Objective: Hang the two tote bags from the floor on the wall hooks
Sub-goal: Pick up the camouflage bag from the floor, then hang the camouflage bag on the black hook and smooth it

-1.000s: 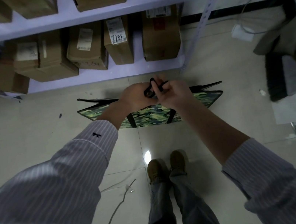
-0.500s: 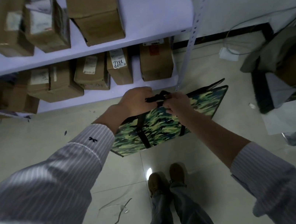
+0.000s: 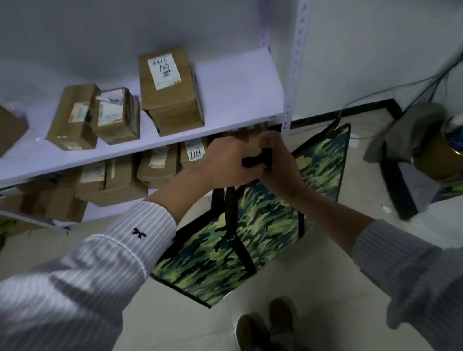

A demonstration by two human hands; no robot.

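Head view. My left hand [image 3: 223,163] and right hand [image 3: 278,164] meet side by side, each grip clamped on the black handles [image 3: 255,161] of the camouflage tote bag [image 3: 262,225]. The handle webbing shows as a short dark loop between the two fists. Below the grip, the tote bag hangs clear of the tiled floor [image 3: 162,322], tilted, its lower corner pointing down toward my brown shoes [image 3: 265,320] and its far top corner lifted to the right of the grip. Two black straps [image 3: 236,226] run down the bag's near face from the grip. Only this one bag is identifiable; whether a second lies in view I cannot tell.

Behind the grip stands a white shelf unit [image 3: 228,106]. Above and to the left of the grip, on its upper board, sit four cardboard boxes, the tallest box [image 3: 170,94] carrying a white label. More boxes [image 3: 122,180] crowd the lower board, level with the grip and to its left. Right of the grip, a perforated upright [image 3: 297,43] rises along the wall. Striped sleeves [image 3: 94,276] cover both forearms.
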